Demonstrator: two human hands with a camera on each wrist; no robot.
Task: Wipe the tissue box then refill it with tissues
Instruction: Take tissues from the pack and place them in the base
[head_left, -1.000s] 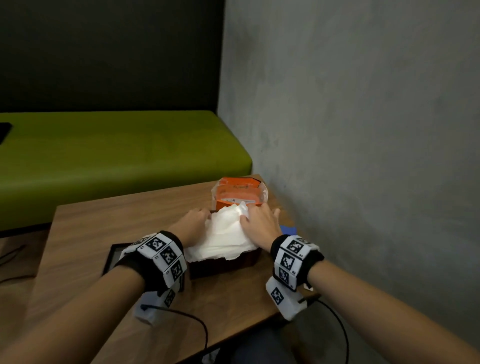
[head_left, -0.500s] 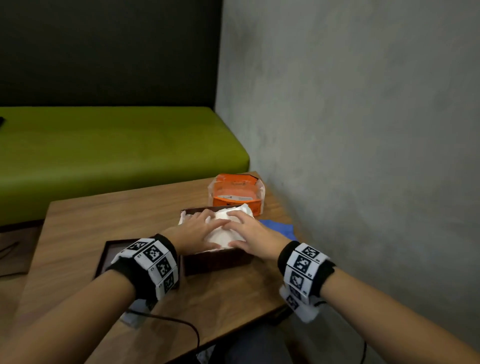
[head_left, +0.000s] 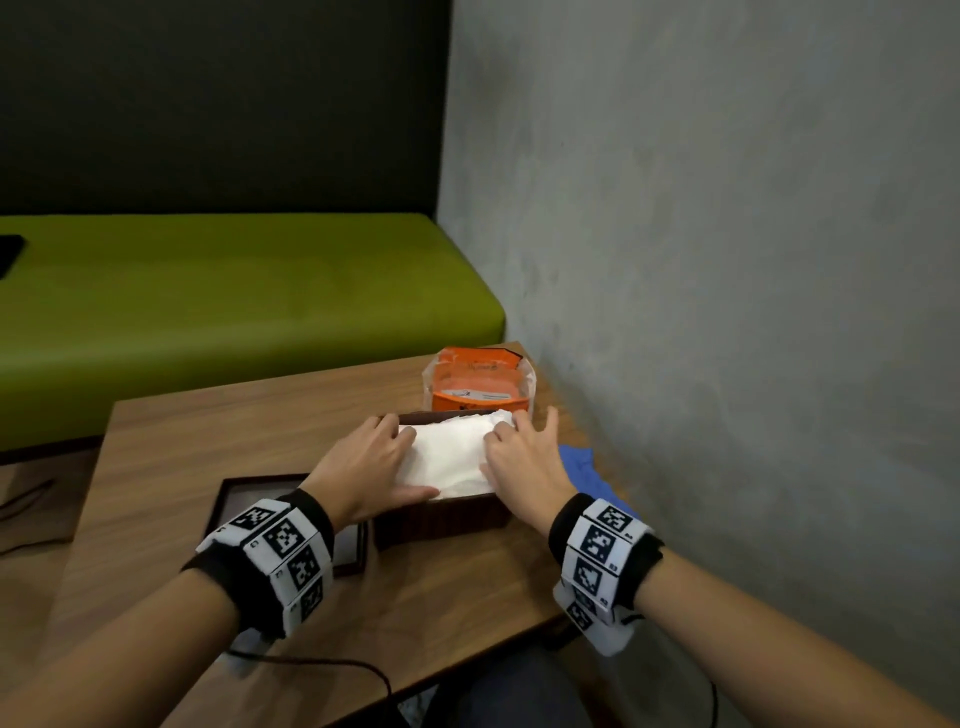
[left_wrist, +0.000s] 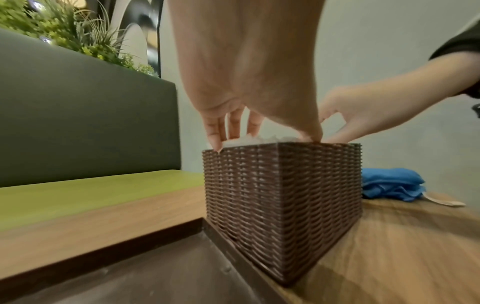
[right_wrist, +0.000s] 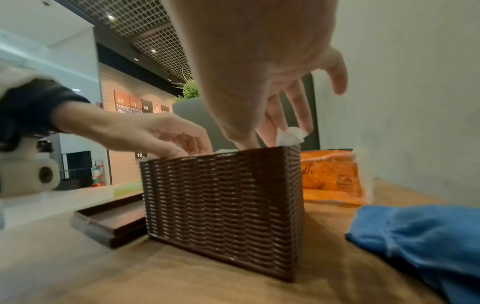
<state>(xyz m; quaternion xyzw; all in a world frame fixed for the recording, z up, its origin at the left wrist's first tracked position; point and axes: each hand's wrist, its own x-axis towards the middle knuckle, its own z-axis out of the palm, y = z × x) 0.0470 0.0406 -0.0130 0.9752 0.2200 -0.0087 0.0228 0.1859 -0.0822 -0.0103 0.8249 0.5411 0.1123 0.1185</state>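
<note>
While both hands work at the box, the green bench (head_left: 234, 312) runs behind the wooden table (head_left: 208, 441). Brown woven tissue box (head_left: 441, 522) stands open-topped near the table's right edge, lid (head_left: 244, 493) lying just left of it. White tissues (head_left: 449, 457) fill the box to the rim. Orange tissue pack (head_left: 480, 382) just behind the box; blue cloth (head_left: 582, 467) to its right. Left hand (head_left: 369, 467): fingers straight, pressing the tissues' left side. Right hand (head_left: 524, 462): fingers spread, tips on the tissues' right side, gripping nothing.
</note>
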